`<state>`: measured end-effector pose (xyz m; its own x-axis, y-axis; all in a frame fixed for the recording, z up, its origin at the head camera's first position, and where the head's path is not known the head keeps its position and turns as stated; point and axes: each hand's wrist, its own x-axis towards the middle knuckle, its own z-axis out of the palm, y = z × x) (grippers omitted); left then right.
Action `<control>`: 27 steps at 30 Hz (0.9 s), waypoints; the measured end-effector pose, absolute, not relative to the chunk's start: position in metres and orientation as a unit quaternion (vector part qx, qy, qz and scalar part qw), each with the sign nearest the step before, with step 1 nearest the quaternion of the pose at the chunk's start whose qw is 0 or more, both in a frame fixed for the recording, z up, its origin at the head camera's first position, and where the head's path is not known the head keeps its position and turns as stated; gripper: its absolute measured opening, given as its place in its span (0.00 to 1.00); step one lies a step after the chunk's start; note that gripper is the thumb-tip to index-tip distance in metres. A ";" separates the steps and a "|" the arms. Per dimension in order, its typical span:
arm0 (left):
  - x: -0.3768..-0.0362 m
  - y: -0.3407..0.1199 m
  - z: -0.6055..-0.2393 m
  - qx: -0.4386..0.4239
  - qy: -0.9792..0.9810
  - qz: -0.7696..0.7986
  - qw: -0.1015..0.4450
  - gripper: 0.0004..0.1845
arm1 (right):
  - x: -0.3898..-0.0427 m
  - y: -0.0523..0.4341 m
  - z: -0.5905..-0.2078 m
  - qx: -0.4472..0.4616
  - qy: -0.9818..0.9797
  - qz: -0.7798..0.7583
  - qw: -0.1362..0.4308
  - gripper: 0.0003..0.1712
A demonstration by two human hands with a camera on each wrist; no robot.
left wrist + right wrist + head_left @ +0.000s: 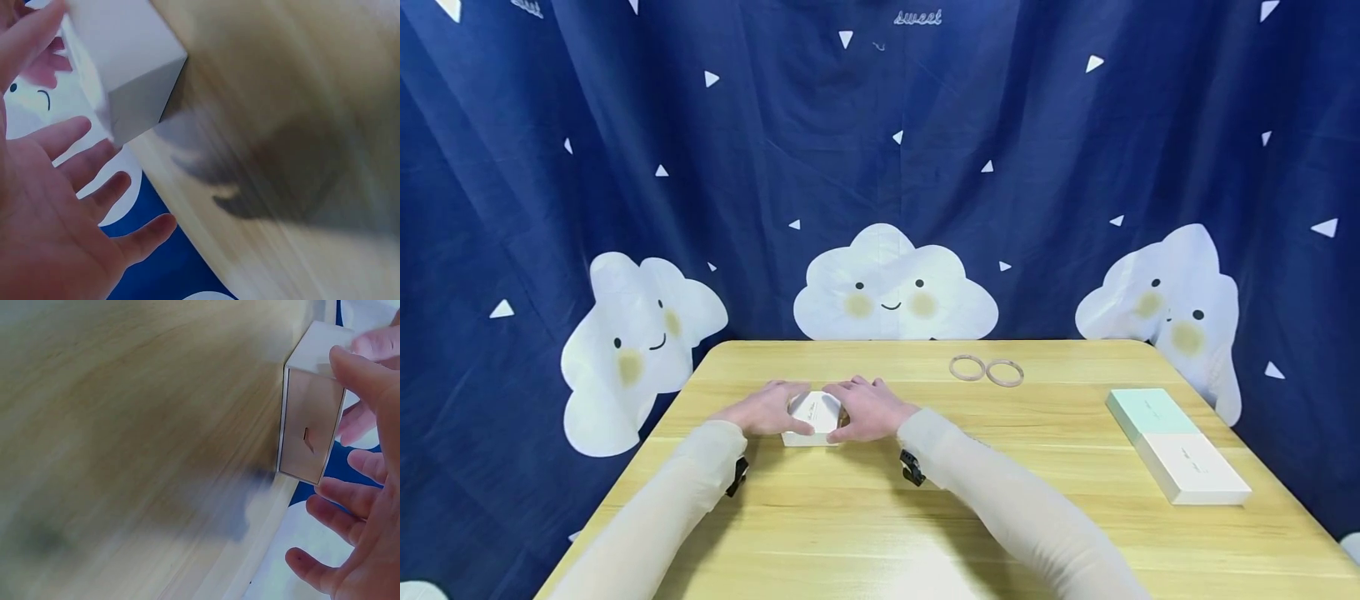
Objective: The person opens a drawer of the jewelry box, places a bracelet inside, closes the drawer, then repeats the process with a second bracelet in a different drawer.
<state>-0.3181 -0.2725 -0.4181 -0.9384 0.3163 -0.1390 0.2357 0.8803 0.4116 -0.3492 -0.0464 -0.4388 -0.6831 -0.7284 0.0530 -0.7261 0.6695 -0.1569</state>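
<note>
A small white drawer box (814,410) with dark lettering on top sits on the wooden table between both hands. My left hand (769,408) spans its left end, thumb along the near edge and fingertips at the far edge; the other fingers spread out, as the left wrist view shows. At the other end, my right hand (868,408) holds the box with its thumb at the near upper edge and a fingertip at the far corner. In the right wrist view, the brown drawer front (310,425) with a small pull tab faces out, pushed in flush.
Two pale rings (1004,373) lie side by side near the table's back edge. Toward the right edge lies a flat box, part mint green (1153,411) and part white (1198,468). A blue curtain (880,150) with cloud prints hangs behind the table.
</note>
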 end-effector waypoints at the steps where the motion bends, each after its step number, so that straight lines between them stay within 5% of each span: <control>1: -0.318 -0.272 -0.419 0.150 0.965 0.195 0.096 0.48 | -0.349 -0.046 -0.438 -0.398 0.913 -0.084 0.007 0.52; 11: -0.319 -0.258 -0.429 0.106 0.982 0.142 0.067 0.40 | -0.345 -0.030 -0.434 -0.394 0.915 -0.088 0.009 0.54; 27: -0.323 -0.242 -0.440 0.057 0.991 0.108 0.057 0.40 | -0.346 0.003 -0.436 -0.380 0.920 -0.093 0.010 0.55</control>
